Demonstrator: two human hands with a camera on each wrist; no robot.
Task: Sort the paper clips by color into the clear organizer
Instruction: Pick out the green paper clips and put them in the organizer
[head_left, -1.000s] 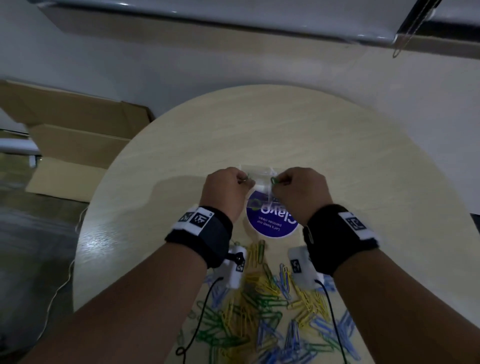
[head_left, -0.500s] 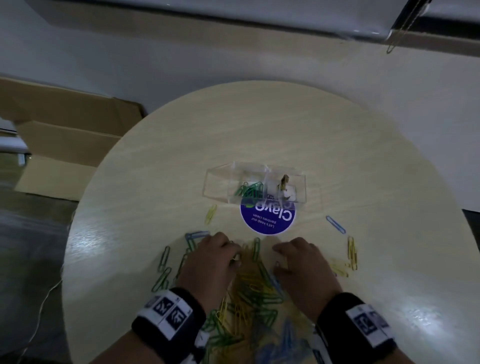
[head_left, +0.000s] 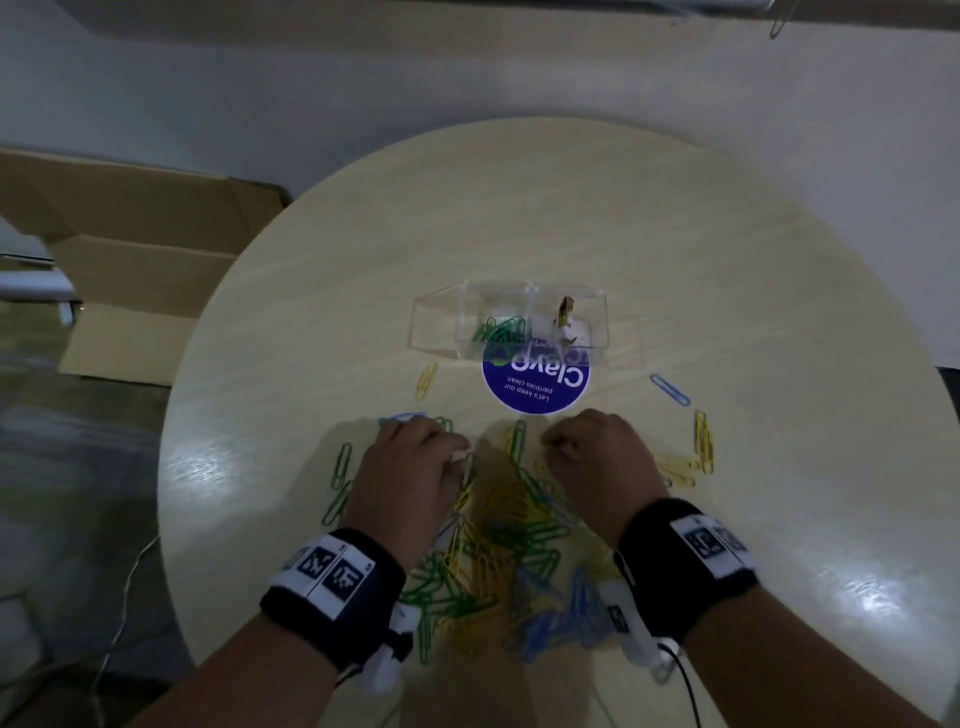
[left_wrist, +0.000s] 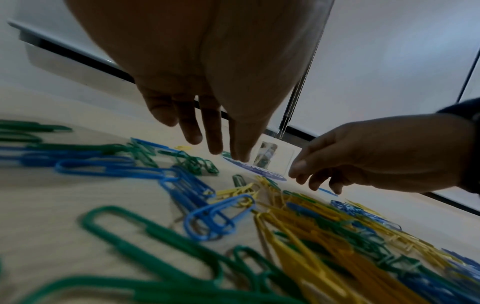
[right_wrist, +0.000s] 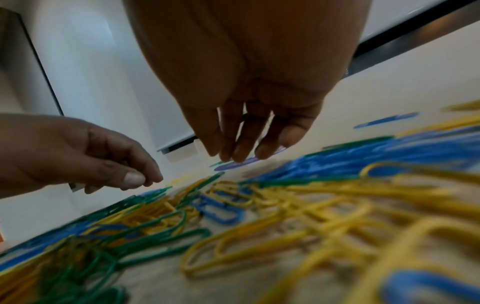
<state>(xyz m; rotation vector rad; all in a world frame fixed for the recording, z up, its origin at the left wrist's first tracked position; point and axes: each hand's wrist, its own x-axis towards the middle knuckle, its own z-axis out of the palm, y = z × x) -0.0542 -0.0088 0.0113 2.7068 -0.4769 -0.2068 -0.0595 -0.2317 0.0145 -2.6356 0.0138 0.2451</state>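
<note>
The clear organizer (head_left: 436, 322) stands on the round table beyond a blue sticker (head_left: 535, 387). Its middle compartment holds green clips (head_left: 498, 330), and a yellow clip (head_left: 564, 310) stands in the right one. A mixed pile of green, yellow and blue paper clips (head_left: 498, 545) lies near me. My left hand (head_left: 452, 449) hovers over the pile's far left edge. Its fingers (left_wrist: 215, 144) hang down and hold nothing. My right hand (head_left: 561, 449) hovers over the far right edge, with its fingers (right_wrist: 239, 152) relaxed and empty.
Loose clips lie around the pile: a yellow one (head_left: 426, 380) left of the sticker, a blue one (head_left: 670, 389) and several yellow ones (head_left: 701, 447) to the right, green ones (head_left: 340, 467) to the left. Cardboard boxes (head_left: 130, 260) sit on the floor beyond the table's left edge.
Both hands have drawn back from the organizer to the far edge of the clip pile. Green clips and a yellow clip now show in the organizer.
</note>
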